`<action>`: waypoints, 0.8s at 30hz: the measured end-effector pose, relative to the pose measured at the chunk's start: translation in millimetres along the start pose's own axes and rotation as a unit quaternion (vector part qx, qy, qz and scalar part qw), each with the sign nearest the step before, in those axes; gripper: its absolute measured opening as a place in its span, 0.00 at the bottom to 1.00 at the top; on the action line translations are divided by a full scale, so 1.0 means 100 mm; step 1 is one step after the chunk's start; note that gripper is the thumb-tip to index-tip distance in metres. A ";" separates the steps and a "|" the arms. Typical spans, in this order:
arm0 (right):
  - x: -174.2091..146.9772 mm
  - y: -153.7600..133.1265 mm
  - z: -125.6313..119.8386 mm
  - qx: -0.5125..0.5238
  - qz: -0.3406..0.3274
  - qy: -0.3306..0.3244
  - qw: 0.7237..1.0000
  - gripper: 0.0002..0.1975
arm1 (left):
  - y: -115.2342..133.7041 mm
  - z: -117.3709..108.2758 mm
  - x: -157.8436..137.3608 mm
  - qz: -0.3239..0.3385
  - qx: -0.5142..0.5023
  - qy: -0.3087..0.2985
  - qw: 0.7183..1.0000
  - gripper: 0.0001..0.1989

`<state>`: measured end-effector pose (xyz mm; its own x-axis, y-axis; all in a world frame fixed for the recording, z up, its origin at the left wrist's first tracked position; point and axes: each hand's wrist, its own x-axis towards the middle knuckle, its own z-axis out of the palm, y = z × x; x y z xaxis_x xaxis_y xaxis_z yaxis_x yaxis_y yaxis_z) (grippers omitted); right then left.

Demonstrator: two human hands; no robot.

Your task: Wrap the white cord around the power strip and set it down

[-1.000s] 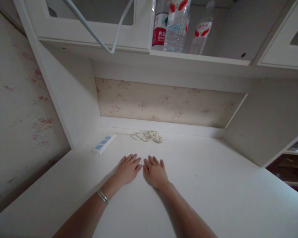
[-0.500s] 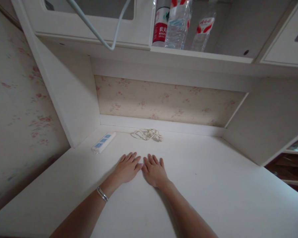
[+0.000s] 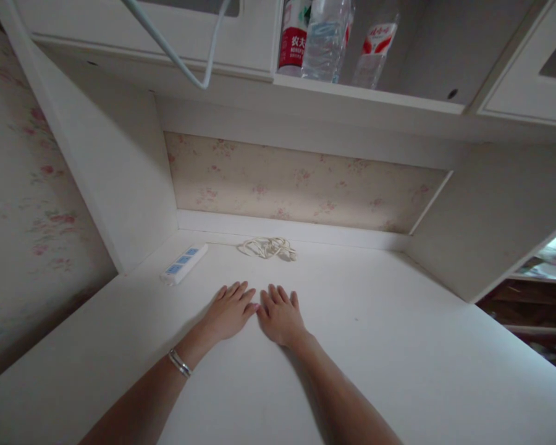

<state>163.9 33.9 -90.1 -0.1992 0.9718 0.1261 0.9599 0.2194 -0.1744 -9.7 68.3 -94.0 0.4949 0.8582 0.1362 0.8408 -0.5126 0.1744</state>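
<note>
Palm down on the white desktop (image 3: 370, 371) lies my left hand (image 3: 229, 312), its fingers spread and nothing in it. A silver bangle (image 3: 180, 363) circles that wrist. Just to its right my right hand (image 3: 282, 316) rests flat too, fingers apart, holding nothing. The two thumbs are close together, touching or nearly so. Beyond my left hand, a white power strip (image 3: 184, 264) with blue socket faces lies at an angle. A bundled white cord (image 3: 269, 248) sits behind both hands, near the back of the desk.
Overhead, an open shelf (image 3: 375, 99) holds a red-labelled bottle (image 3: 293, 40) and clear plastic bottles (image 3: 325, 46). A pale blue cable (image 3: 167, 46) hangs down before the cabinet. White side panels (image 3: 106, 161) bound the desk left and right; floral wallpaper (image 3: 301, 179) covers the back.
The whole view has shifted slightly, with the scene sitting a little further left and up. Both hands keep their place on the desktop.
</note>
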 end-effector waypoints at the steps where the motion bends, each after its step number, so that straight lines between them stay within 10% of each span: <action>1: -0.01 0.00 0.00 0.000 -0.003 0.005 1.000 0.26 | 0.00 0.00 0.00 -0.001 -0.001 -0.002 1.000 0.28; 10: 0.14 -0.09 -0.04 -0.035 -0.011 0.067 0.997 0.19 | 0.40 -0.32 0.00 0.080 -0.103 0.144 0.981 0.17; 15: 0.41 -0.14 -0.04 -0.039 -0.011 0.060 0.997 0.14 | 0.93 -0.45 -0.13 0.275 -0.225 0.042 0.934 0.15; 24: 0.46 -0.18 -0.02 -0.021 0.006 0.097 0.995 0.13 | 1.03 -0.43 -0.22 0.300 -0.234 -0.014 0.925 0.20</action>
<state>138.3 74.3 -79.8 -0.1503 0.9386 0.3106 0.9700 0.2007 -0.1372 56.9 -4.6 -36.9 0.8531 0.4118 0.3204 0.2292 -0.8474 0.4789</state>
